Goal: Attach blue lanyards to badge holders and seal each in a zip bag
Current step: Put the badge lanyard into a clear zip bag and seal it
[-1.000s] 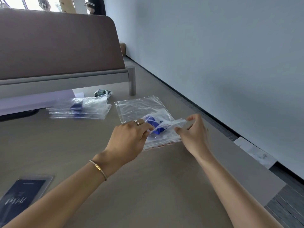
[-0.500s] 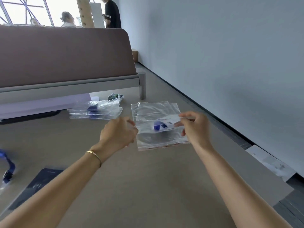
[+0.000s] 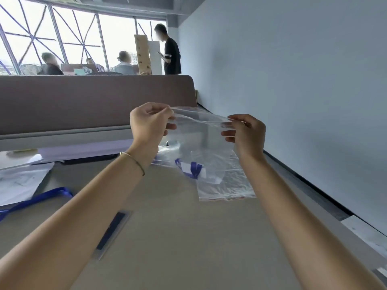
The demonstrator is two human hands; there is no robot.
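A clear zip bag hangs in the air above the table. My left hand pinches its top left corner and my right hand pinches its top right corner. A rolled blue lanyard with a badge holder shows at the bag's bottom. Beneath it a flat stack of clear zip bags lies on the table. A loose blue lanyard stretches across the table at the left, and a dark badge card in a clear holder lies near my left forearm.
A brown desk divider closes off the far edge of the table. White plastic packaging lies at the left. The table's right edge runs beside a grey wall. People sit and stand beyond the divider.
Both hands have lifted the bag with the lanyard off the stack and now hold it up by its top corners. The camera has tilted upward.
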